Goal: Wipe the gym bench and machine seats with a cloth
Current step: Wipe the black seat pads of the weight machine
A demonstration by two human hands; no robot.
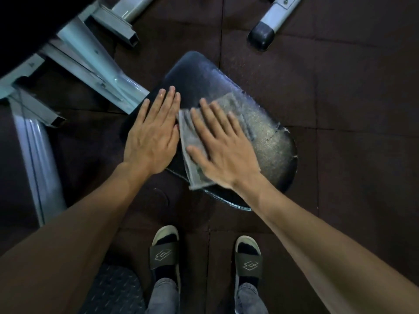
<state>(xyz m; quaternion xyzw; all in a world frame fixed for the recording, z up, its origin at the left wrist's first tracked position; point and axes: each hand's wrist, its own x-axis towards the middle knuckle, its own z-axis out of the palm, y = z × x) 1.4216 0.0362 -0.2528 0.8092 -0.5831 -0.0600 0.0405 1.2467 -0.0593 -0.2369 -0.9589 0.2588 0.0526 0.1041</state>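
Below, a dark padded seat [204,87] sits low over the rubber floor [340,87], tilted across the view from upper left to lower right. Both hands lie flat on it, side by side. The left hand [152,134] presses bare on the left part of the pad, fingers straight and held together, thumb tucked along the palm's edge, gripping nothing. The right hand [222,150] rests palm-down on a grey cloth [192,141], fingers spread and extended, not curled around the fabric; its outline is slightly blurred. The cloth lies folded on the middle of the seat, one long edge showing between the two hands and a corner reaching the near rim of the pad. Another part of the cloth shows beyond the right fingertips, toward the far side of the seat. The seat's right half looks paler and speckled, with a small tear or crack at its right edge.

A grey metal frame [90,55] of the machine runs along the left, its tubes meeting the seat's left side. A second grey leg with a black end cap [260,37] stands at the top right, apart from the seat. At the bottom, two feet in dark slides [163,254] stand on the floor tiles, close to the seat's near edge.
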